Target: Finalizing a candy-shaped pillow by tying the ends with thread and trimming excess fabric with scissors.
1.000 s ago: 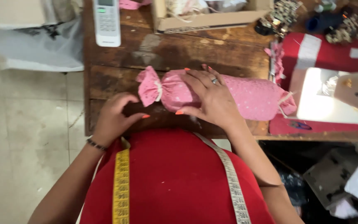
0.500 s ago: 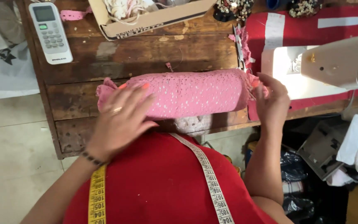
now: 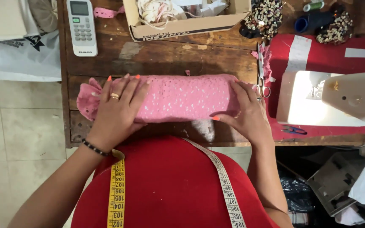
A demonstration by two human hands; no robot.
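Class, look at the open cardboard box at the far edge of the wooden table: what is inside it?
The cardboard box holds tangled cream cord or trim with pinkish strands and crumpled white scraps. Its bottom is covered, and its far side lies outside the picture.

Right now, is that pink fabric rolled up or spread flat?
Rolled up: the pink fabric forms a plump cylinder on the wooden table, left hand and right hand pressing its ends.
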